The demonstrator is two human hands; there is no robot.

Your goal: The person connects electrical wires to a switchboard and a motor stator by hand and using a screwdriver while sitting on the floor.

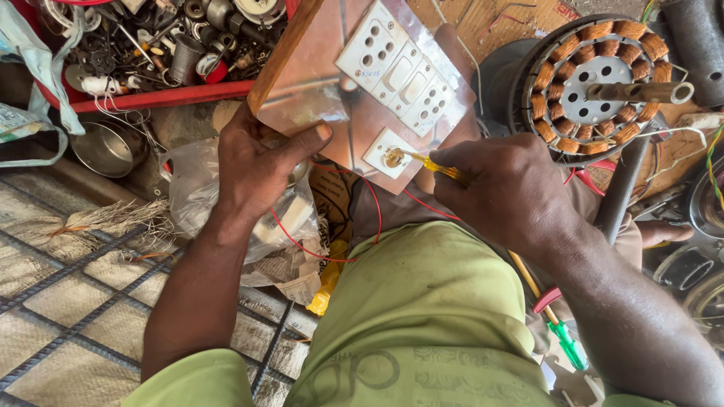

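Yellow plastic shows in the right hand (507, 188), which is closed tight around a small screwdriver (440, 167). Its tip touches a little white round part (391, 154) on the shiny switch board (317, 83). The left hand (253, 162) grips the board's near edge, thumb on top. The board sits at 12 o'clock from the hands, resting on the person's knee. White switches and sockets (400, 68) sit higher up on it. A fan motor with copper coils (596, 83) lies at 2 o'clock. A red tray of metal bits (162, 45) sits at 10 o'clock. Red wires (362, 226) hang under the board.
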